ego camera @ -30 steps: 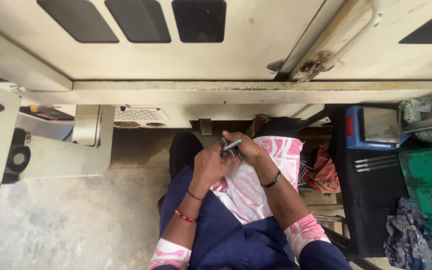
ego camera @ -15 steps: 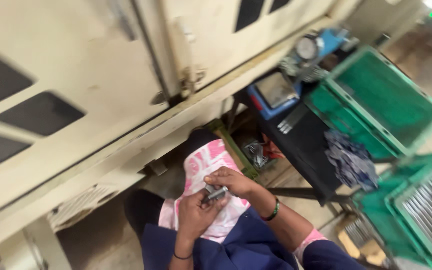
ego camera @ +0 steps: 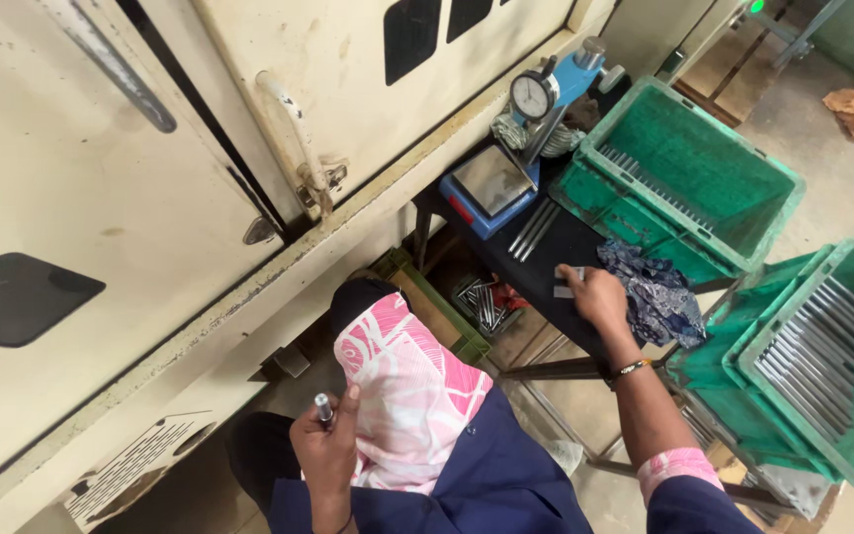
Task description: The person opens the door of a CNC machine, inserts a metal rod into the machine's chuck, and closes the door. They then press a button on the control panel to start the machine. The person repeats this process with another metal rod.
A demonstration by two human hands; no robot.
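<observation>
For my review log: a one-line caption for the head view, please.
Seated person's left hand grips a metal rod; right hand touches the black table beside a blue cloth.

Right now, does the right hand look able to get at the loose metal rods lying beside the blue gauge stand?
Probably yes: the right hand rests on the same black table, with bare surface between it and the rods.

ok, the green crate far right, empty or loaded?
Loaded. The green crate holds a row of grey metal rods lying side by side across its bottom; how many layers, cannot tell.
</observation>
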